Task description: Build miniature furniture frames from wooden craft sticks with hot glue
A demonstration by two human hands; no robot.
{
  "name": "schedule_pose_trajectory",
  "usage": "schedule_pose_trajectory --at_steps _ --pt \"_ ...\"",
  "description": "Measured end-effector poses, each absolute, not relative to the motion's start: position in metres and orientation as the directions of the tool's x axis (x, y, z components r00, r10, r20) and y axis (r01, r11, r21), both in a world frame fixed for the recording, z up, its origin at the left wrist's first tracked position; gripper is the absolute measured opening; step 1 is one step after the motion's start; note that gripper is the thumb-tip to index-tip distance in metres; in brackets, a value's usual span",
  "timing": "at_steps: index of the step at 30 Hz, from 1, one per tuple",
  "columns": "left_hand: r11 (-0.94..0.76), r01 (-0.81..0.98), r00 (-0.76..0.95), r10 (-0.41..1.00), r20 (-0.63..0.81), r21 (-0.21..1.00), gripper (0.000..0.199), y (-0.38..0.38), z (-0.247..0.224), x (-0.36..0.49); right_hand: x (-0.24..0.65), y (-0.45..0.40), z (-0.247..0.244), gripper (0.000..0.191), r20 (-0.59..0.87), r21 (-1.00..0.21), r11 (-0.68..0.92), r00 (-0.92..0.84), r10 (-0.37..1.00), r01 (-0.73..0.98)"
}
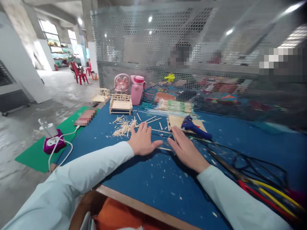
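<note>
My left hand (143,139) and right hand (188,150), grips open, spread above the surface's (148,179) near edge, below the sticks (124,127).

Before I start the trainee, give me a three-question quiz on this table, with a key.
1. True or false: the glue gun lies closer to the right hand than to the left hand.
2. Which of these is nearest the left hand?
A) the pink jug
B) the stick pile
C) a red chair
3. Fill in the colour: the purple socket block sits on a ____ mat.

Key: 1. True. 2. B. 3. Green.
</note>
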State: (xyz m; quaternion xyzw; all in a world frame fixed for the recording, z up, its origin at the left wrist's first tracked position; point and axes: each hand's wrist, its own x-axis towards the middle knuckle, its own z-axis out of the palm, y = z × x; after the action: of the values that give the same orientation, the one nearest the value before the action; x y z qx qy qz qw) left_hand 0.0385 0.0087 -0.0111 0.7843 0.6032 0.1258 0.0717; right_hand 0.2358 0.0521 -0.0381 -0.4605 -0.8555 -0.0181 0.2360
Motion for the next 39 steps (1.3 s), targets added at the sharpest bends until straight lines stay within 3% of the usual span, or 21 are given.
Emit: schedule_pose_trajectory --at_steps 6,13,18,22,25,29,32,35,37,39 --pt "-0.242 0.953 0.220 0.967 0.131 0.184 0.064 0.014 -0.005 0.048 0.233 0.075 -0.040 0.061 0.301 -0.156 0.565 -0.506 0.809 0.810" --pt "-0.243 0.956 0.229 0.968 0.102 0.163 0.064 0.018 -0.015 0.048 0.229 0.072 -0.049 0.062 0.201 -0.146 0.548 -0.518 0.832 0.824" --pt "-0.249 0.951 0.236 0.968 0.091 0.181 0.063 0.018 -0.018 0.051 0.219 0.063 -0.040 0.063 0.156 -0.205 0.489 -0.465 0.871 0.848" --pt "-0.229 0.914 0.203 0.973 0.112 0.335 0.060 0.026 -0.004 0.031 0.221 0.056 -0.022 0.061 0.269 -0.332 0.501 -0.429 0.862 0.799" --pt "-0.108 0.895 -0.025 0.956 0.291 0.433 0.052 0.033 0.012 -0.009 0.234 0.046 0.002 0.053 0.483 -0.416 0.527 -0.311 0.818 0.741" --pt "0.010 0.938 -0.098 0.967 0.237 0.346 0.034 0.029 0.015 -0.056 0.255 0.017 0.029 0.037 0.614 -0.512 0.525 -0.138 0.777 0.680" --pt "-0.037 0.941 -0.031 0.980 0.196 0.335 0.032 0.019 0.003 -0.061 0.261 -0.022 0.028 0.026 0.551 -0.505 0.530 -0.218 0.806 0.682" --pt "-0.091 0.937 0.030 0.983 0.181 0.337 0.036 0.012 -0.004 -0.054 0.258 -0.066 0.006 0.040 0.370 -0.469 0.548 -0.410 0.834 0.692" --pt "-0.091 0.938 0.028 0.982 0.189 0.333 0.038 0.011 -0.005 -0.050 0.254 -0.090 -0.014 0.041 0.331 -0.471 0.523 -0.408 0.851 0.710" --pt "-0.102 0.942 0.036 0.978 0.204 0.320 0.040 0.010 -0.005 -0.049 0.251 -0.105 -0.030 0.029 0.369 -0.492 0.513 -0.365 0.855 0.703"
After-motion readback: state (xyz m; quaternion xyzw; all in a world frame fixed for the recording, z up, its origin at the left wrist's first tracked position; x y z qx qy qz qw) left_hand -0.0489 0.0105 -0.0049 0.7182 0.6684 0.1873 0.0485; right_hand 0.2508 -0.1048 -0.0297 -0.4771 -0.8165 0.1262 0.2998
